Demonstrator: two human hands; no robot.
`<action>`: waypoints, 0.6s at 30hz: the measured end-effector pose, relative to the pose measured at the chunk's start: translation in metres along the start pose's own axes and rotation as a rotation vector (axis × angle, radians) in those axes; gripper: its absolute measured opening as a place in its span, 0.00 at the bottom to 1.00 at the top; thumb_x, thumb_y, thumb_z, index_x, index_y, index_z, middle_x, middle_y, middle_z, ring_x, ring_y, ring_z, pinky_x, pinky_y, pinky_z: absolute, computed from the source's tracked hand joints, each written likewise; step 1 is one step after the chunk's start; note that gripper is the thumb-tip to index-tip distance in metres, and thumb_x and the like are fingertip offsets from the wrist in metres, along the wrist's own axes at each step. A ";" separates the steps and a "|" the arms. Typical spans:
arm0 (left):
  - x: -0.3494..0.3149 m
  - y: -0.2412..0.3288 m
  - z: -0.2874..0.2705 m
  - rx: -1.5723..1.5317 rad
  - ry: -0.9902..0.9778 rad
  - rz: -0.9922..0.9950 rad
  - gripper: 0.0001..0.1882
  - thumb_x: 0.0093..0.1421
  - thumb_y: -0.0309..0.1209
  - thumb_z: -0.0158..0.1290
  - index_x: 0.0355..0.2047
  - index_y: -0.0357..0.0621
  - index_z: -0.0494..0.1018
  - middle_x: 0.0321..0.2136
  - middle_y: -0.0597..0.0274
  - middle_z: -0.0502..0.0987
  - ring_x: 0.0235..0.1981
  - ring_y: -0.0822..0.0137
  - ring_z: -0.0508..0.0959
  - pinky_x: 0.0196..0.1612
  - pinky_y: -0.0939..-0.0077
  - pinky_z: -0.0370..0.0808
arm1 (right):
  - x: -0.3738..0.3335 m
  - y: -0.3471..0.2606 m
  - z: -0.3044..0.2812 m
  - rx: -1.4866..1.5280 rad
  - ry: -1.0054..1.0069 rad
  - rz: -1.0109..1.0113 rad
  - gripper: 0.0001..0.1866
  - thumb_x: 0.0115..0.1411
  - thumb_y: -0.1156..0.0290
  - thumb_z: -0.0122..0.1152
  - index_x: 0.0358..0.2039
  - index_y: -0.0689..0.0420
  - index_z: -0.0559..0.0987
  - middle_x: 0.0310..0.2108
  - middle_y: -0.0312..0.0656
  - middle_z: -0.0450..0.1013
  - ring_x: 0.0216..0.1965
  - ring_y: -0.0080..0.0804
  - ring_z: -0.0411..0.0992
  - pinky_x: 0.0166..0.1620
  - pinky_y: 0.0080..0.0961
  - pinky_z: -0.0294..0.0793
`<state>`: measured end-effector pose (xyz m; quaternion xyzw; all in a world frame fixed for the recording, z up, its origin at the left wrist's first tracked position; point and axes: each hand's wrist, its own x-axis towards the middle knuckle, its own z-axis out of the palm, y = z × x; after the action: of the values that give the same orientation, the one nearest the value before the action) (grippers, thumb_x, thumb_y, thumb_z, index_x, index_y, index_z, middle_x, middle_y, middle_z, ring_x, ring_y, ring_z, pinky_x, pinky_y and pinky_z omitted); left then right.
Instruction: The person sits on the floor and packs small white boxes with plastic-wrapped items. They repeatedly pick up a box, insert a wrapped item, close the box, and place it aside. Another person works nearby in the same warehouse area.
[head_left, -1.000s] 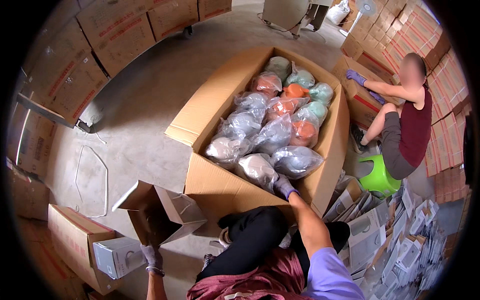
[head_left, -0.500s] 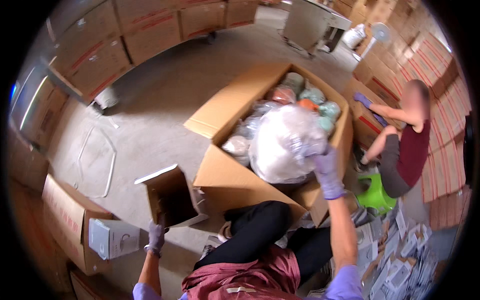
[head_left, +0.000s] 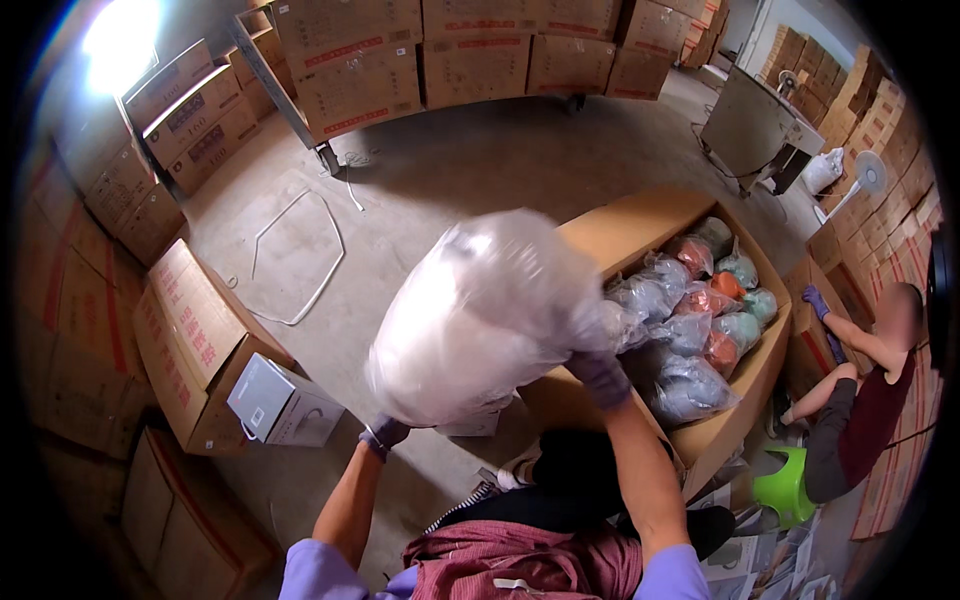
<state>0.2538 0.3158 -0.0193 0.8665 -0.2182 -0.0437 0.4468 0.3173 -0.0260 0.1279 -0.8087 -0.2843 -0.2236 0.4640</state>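
Observation:
A large white bundle in clear plastic (head_left: 480, 320) hangs in front of me, slightly blurred. My gloved right hand (head_left: 602, 378) grips its lower right side. My gloved left hand (head_left: 385, 436) is closed at the lower left of the bundle, which partly covers its fingers. A pale piece of a small box (head_left: 470, 424) shows under the bundle beside that hand; the bundle hides the rest. To the right, a large open carton (head_left: 735, 440) holds several plastic-wrapped items (head_left: 690, 385), grey, orange and green.
A grey-and-white box (head_left: 285, 400) leans by a brown carton (head_left: 205, 340) at left. A bent white strip (head_left: 325, 290) lies on the floor. Loaded cartons (head_left: 475, 70) line the back. At right, a co-worker (head_left: 865, 400) sits near a green stool (head_left: 785, 488) and flattened boxes (head_left: 770, 560).
My right hand has lifted the wrapped bundle out of the large carton and swung it left, over the small box at my left hand. The view has shifted too.

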 end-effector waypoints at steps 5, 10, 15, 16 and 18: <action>-0.006 0.021 -0.024 -1.236 -0.179 -0.663 0.25 0.58 0.30 0.55 0.55 0.42 0.65 0.49 0.58 0.73 0.48 0.63 0.74 0.53 0.68 0.70 | 0.009 0.047 0.017 0.334 -0.148 0.472 0.08 0.50 0.75 0.58 0.33 0.62 0.76 0.23 0.36 0.73 0.25 0.24 0.68 0.31 0.26 0.70; 0.003 0.049 0.009 -0.853 -0.087 -0.380 0.15 0.62 0.30 0.48 0.48 0.38 0.71 0.42 0.59 0.76 0.43 0.65 0.77 0.41 0.68 0.80 | 0.031 0.046 0.019 -0.154 -0.471 0.021 0.12 0.51 0.74 0.53 0.38 0.58 0.75 0.36 0.52 0.73 0.37 0.53 0.71 0.40 0.38 0.74; 0.002 0.033 0.038 -1.002 0.068 -0.542 0.12 0.61 0.28 0.48 0.43 0.36 0.73 0.39 0.60 0.77 0.38 0.66 0.79 0.40 0.71 0.79 | 0.043 0.027 0.037 -0.264 -0.611 0.000 0.13 0.51 0.73 0.54 0.40 0.55 0.75 0.42 0.46 0.73 0.40 0.49 0.72 0.41 0.36 0.74; -0.006 0.021 0.043 -0.939 0.030 -0.488 0.12 0.62 0.28 0.47 0.44 0.37 0.72 0.40 0.60 0.77 0.39 0.65 0.79 0.41 0.71 0.79 | 0.046 0.027 0.039 -0.267 -0.622 -0.017 0.13 0.51 0.72 0.54 0.39 0.56 0.75 0.41 0.46 0.73 0.39 0.48 0.73 0.40 0.36 0.74; -0.018 0.008 0.045 -0.525 -0.039 -0.262 0.13 0.62 0.29 0.47 0.45 0.38 0.72 0.41 0.60 0.77 0.41 0.64 0.78 0.44 0.69 0.77 | 0.054 0.023 0.048 -0.370 -0.651 -0.106 0.09 0.52 0.73 0.52 0.35 0.57 0.75 0.38 0.44 0.73 0.36 0.45 0.74 0.40 0.34 0.75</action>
<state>0.2231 0.2853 -0.0417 0.7409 -0.0941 -0.1726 0.6422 0.3773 0.0204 0.1251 -0.8917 -0.4131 -0.0263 0.1831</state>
